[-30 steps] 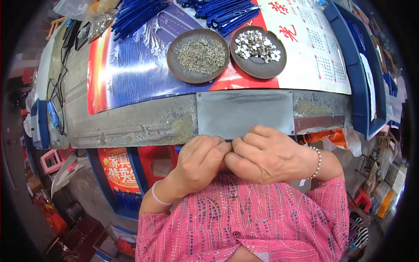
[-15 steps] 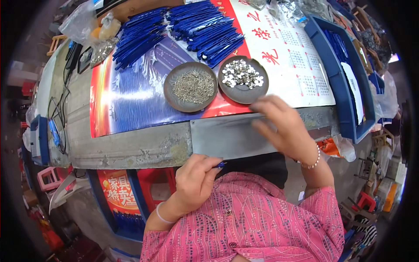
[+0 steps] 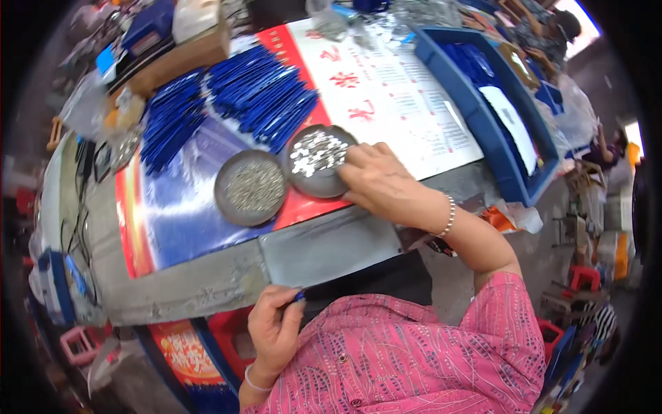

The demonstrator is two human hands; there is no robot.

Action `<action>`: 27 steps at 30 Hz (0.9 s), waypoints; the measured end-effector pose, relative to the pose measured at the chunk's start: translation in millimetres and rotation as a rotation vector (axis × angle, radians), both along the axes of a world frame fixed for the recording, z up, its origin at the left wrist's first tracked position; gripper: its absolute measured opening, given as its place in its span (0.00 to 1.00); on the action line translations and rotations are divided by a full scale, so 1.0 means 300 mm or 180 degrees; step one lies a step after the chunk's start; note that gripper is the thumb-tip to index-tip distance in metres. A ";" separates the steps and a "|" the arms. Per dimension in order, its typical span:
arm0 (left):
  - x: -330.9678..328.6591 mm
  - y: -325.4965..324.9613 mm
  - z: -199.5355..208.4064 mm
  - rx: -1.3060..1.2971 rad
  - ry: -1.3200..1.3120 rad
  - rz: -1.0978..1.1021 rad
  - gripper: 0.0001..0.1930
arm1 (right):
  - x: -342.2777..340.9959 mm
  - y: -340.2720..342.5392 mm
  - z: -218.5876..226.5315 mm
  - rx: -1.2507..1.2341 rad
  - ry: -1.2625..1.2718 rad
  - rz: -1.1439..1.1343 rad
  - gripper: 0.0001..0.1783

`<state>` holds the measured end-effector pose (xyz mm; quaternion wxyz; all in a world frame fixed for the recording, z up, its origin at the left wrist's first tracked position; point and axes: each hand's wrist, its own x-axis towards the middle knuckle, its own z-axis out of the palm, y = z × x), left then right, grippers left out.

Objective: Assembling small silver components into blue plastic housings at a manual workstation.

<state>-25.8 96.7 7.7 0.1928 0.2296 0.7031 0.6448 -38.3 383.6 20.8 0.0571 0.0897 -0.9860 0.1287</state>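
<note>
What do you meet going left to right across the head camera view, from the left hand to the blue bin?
Left hand holding a small blue piece → dish of fine grey bits → dish of shiny metal pieces → right hand at that dish → blue bin.

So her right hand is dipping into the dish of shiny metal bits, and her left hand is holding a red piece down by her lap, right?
Nearly. In the head view the piece pinched in the left hand is blue. The right hand does reach into the dish of shiny bits.
</note>
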 end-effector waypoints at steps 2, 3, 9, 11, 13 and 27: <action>0.008 0.003 0.006 0.0057 -0.0123 -0.0006 0.07 | 0.003 0.007 -0.017 0.0025 0.0046 0.0003 0.10; 0.011 0.002 0.005 0.0149 -0.0311 0.0071 0.08 | 0.006 0.006 -0.021 -0.0013 0.0035 0.0062 0.08; 0.014 0.028 0.010 0.0433 -0.0750 0.0197 0.10 | 0.035 -0.007 -0.024 -0.0138 0.0334 0.0323 0.06; 0.018 0.044 0.013 0.0456 -0.0945 0.0335 0.10 | 0.067 -0.044 0.019 -0.0673 0.0385 0.0332 0.07; 0.018 0.065 0.005 0.0647 -0.1288 0.0277 0.09 | 0.118 -0.097 0.057 -0.1413 0.0343 0.0488 0.08; 0.037 0.135 -0.035 0.1681 -0.1724 -0.0206 0.14 | 0.195 -0.274 -0.023 -0.2906 0.0841 0.0191 0.10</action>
